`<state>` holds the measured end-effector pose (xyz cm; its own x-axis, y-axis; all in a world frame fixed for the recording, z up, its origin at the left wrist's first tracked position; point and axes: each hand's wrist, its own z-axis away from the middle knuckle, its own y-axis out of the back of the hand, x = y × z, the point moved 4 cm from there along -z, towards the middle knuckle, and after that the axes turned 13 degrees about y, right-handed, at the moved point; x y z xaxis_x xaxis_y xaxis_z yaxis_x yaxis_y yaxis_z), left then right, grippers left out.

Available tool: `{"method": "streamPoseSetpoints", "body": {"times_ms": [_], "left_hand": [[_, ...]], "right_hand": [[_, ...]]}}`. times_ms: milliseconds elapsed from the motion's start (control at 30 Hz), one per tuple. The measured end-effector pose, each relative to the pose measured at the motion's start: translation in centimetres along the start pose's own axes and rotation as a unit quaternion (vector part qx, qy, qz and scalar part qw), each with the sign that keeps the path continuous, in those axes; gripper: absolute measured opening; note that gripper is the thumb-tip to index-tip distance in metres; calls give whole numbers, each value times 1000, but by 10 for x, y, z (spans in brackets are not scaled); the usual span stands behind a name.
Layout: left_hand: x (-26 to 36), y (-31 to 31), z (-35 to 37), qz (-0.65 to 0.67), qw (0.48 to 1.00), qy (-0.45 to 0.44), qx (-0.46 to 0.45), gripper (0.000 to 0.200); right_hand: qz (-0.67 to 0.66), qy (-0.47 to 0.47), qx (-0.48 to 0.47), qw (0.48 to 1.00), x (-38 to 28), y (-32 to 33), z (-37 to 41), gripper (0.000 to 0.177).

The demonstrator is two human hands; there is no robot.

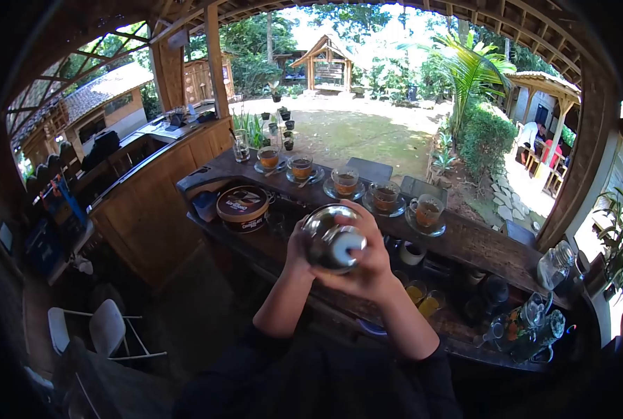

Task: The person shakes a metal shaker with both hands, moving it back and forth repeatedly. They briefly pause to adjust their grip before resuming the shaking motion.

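Shaker in hand — a left hand (296, 250) and a right hand (371, 260) clasp a shiny metal shaker (318, 236) on the near side of a dark wooden counter (489, 248).

The right hand's fingers curl around the shaker's right side, slightly spread, one of them against its white round end (343, 244); the left hand wraps the left side, where most of its fingers are hidden and their spacing cannot be told. Beyond the shaker, five clear cups (345, 181) of amber drink stand in a row on saucers (434, 229) — a tall glass (241, 149) at the far left end. A round brown tub (243, 218) sits left of the hands, and glasses of yellow liquid (431, 304) stand on the lower level to the right, near glass pitchers (528, 313).
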<state>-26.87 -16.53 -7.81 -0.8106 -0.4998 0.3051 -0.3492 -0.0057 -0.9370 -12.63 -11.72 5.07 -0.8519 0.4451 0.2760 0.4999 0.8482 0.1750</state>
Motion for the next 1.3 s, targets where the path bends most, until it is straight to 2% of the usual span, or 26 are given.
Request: {"method": "streamPoseSetpoints", "body": {"times_ms": [33, 67, 100, 167, 200, 267, 333, 367, 400, 467, 600, 633, 667, 733, 767, 800, 867, 900, 933, 967, 1000, 1067, 1133, 1200, 1267, 1300], "left_hand": [[2, -9, 3, -143, 987, -58, 46, 38], [-8, -24, 13, -1, 999, 24, 46, 40], [-4, -59, 26, -106, 994, -8, -7, 41], [1, -92, 34, -234, 965, -79, -88, 44], [-7, -115, 43, -231, 934, -51, -268, 43], [-8, -127, 38, -253, 896, -89, -355, 41], [-7, -55, 13, -405, 856, -306, -99, 40], [-26, -77, 19, -238, 954, -169, -75, 40], [-31, -69, 19, -236, 954, -170, -72, 40], [-49, -63, 7, 23, 987, 47, -153, 38], [-40, -87, 23, -253, 921, -203, -217, 45], [-52, -156, 46, -229, 902, -106, -350, 43], [-51, -159, 48, -247, 896, -115, -352, 43], [-48, -101, 33, -222, 957, -146, -120, 44], [-67, -161, 65, -313, 930, -180, 67, 43], [-72, -96, 41, -9, 995, -59, 77, 41], [-78, -83, 31, -17, 994, -91, 62, 38], [-85, -76, 37, -23, 996, -82, -37, 38], [-84, -70, 45, 68, 991, -25, 113, 39], [-85, -104, 57, -17, 998, -65, 17, 39], [-85, -133, 68, -104, 986, -104, -80, 39], [-80, -120, 65, -248, 951, -128, -135, 44], [-87, -112, 63, -168, 974, -77, -129, 43], [-96, -95, 67, -79, 995, -46, 39, 40], [-103, -88, 71, -3, 997, -50, 58, 38], [-105, -90, 74, -54, 994, -75, 61, 38]], "right_hand": [[3, -11, -1, 1000, -4, 5, -1, 61], [5, -19, -2, 1000, -12, 9, -1, 52], [-56, -200, -38, 977, -32, 11, -16, 56], [-30, 199, -69, 977, -76, 6, -36, 51], [-58, 171, -119, 976, -100, 10, -41, 52], [-52, 184, -142, 971, -105, 18, -41, 54], [-41, 173, -71, 982, -71, 20, -40, 51], [-2, 91, -72, 993, -45, 21, -24, 49], [39, 8, -73, 997, -29, 24, -10, 46], [20, 8, -46, 999, -40, 33, -15, 44], [-60, 172, -64, 981, -119, 42, -62, 40], [-42, 166, -72, 983, -131, 44, -56, 37], [-25, 161, -79, 983, -138, 45, -53, 34], [-87, 200, -19, 976, -99, 42, -34, 42], [-60, 39, -35, 997, -80, 48, -31, 51], [-30, -122, -53, 991, -63, 53, -24, 62], [-48, -13, 56, 997, -48, 53, -18, 75], [-60, -14, 44, 997, -57, 58, -20, 82], [-75, 11, 51, 996, -73, 59, -25, 76], [-173, -1, -22, 985, -90, 69, -27, 65], [-91, 175, 125, 973, -102, 42, -23, 58], [-114, 196, 4, 974, -142, 63, -38, 59], [-123, 192, 19, 973, -135, 62, -29, 54], [-205, -51, -16, 977, -107, 68, -10, 53], [-83, 42, 92, 991, -91, 66, -8, 60], [-108, -68, 62, 990, -98, 77, -8, 59]]}}
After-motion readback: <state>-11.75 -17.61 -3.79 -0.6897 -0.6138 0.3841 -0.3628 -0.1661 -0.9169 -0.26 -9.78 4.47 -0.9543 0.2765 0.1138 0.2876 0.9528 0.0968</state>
